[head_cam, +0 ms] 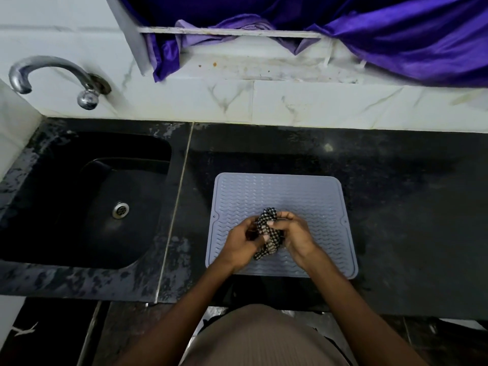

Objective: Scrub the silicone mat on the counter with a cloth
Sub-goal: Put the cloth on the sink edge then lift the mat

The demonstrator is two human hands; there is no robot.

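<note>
- Two hands on one cloth [266,235]: your left hand [241,243] and right hand [295,235] both have fingers curled round the checked rag, bunching it just above the mat [280,196]. Each grip is a pinch on fabric, not spread.
- Step in hand, by my reading: wadding the cloth into a pad before scrubbing. No stroke looks begun yet.
- Do it well: fold loose tails inside so nothing drags; keep a flat face at the bottom of the wad.
- Free one hand to pin the mat's edge. Silicone on polished stone may creep under a hard push.
- Work along the wavy ridges first, then across, so the cloth reaches the grooves.
- Mat: pale grey-blue, rounded corners, raised rim, chevron ribbing, small notches at 3 and 9 o'clock. It lies flat on the black bench [396,207], near edge close to the bench front.
- Hands sit over the mat's 6 o'clock half; the 12 o'clock half is bare.
- Sink [87,202] lies at 9 o'clock of the mat, apart from it.
- Cannot tell whether the cloth is wet.
</note>
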